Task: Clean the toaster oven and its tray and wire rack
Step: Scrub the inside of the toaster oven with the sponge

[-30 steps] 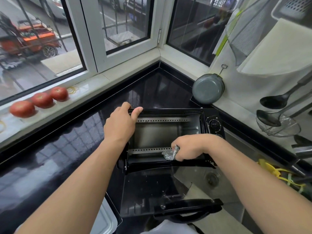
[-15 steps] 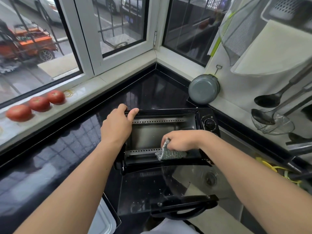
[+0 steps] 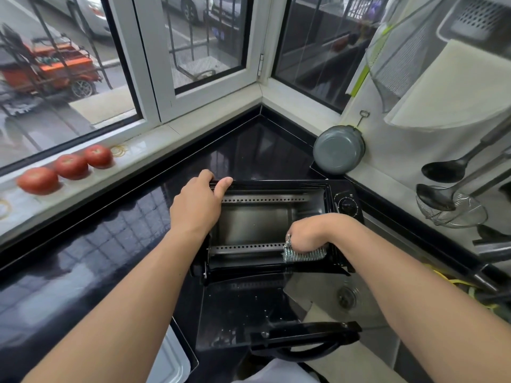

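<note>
A black toaster oven [image 3: 343, 201] sits on the dark counter with its glass door [image 3: 249, 313] folded down toward me. My left hand [image 3: 197, 205] grips the oven's top left corner, thumb over the front edge. Inside the cavity, at the lower right, my right hand [image 3: 308, 234] presses a silvery scouring pad [image 3: 302, 255] against the floor near the perforated lower rail. A light tray corner [image 3: 171, 363] shows at the bottom edge, left of the door. No wire rack is visible.
Three tomatoes [image 3: 69, 167] lie on the window sill at left. A grey pan [image 3: 337, 152] leans on the wall behind the oven. Ladles and a wire strainer [image 3: 450, 205] hang at right. The sink drain [image 3: 345, 297] lies right of the door.
My right hand has slid the scouring pad from the middle of the oven's lower front toward the right side. The left hand keeps its hold on the oven top.
</note>
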